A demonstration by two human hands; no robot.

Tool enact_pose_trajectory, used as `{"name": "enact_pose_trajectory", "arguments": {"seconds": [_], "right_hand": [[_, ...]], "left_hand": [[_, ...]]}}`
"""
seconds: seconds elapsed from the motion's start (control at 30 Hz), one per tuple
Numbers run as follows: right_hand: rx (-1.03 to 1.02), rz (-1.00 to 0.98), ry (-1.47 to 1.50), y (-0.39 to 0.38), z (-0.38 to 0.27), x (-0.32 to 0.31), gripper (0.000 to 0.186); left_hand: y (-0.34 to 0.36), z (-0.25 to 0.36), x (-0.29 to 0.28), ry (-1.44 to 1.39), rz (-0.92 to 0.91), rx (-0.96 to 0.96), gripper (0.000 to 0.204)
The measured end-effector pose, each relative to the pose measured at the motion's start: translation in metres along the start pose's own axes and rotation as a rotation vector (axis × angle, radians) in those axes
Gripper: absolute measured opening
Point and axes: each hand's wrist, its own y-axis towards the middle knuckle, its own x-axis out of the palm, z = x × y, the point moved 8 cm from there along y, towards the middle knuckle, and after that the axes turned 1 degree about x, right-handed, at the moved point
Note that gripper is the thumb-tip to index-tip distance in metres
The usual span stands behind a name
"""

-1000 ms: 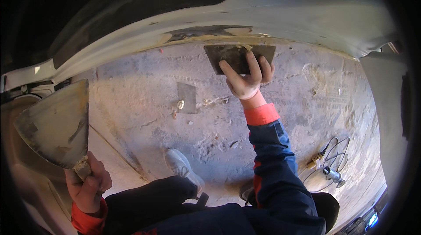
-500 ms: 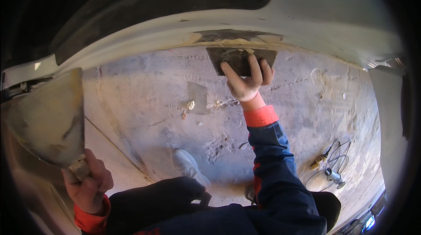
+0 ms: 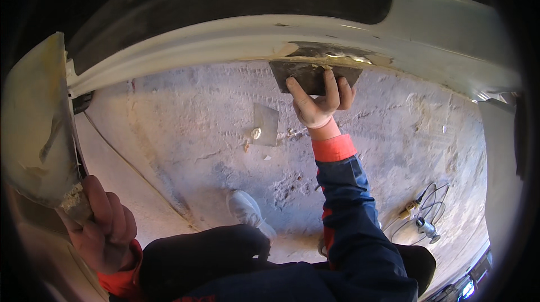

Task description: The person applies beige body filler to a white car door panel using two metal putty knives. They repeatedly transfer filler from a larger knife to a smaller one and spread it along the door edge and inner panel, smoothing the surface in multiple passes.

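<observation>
Left hand (image 3: 105, 229) clasps a broad putty knife (image 3: 36, 122) – right hand (image 3: 316, 108) pinches a dark spreader (image 3: 311, 78) at the pale panel (image 3: 225, 40)

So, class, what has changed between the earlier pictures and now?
The wide putty knife in the left hand moved up and left in the picture. The view shifted; against the dark patch on the pale body panel, the spreader in the right hand sits farther left. Nothing was grasped or released. Both holds stayed, and the grey sheet lies on the floor as before.
</observation>
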Motion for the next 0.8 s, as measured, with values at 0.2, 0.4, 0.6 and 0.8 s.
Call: {"name": "enact_pose_trajectory", "arguments": {"seconds": [0.2,0.4,0.6,0.8], "right_hand": [[-0.017,0.044,0.124,0.003,-0.013,-0.022,0.039],[-0.017,0.062,0.092,0.015,-0.039,0.003,0.037],[0.008,-0.041,0.069,0.001,-0.04,0.011,0.034],[-0.012,0.025,0.15,0.002,-0.059,-0.006,0.038]], "left_hand": [[-0.002,0.0,0.002,-0.017,-0.012,0.002,0.063],[-0.001,0.006,0.009,-0.031,-0.049,0.006,0.06],[-0.003,0.015,0.004,-0.065,-0.061,0.012,0.057],[-0.004,0.012,0.0,-0.068,-0.064,-0.035,0.058]]}}
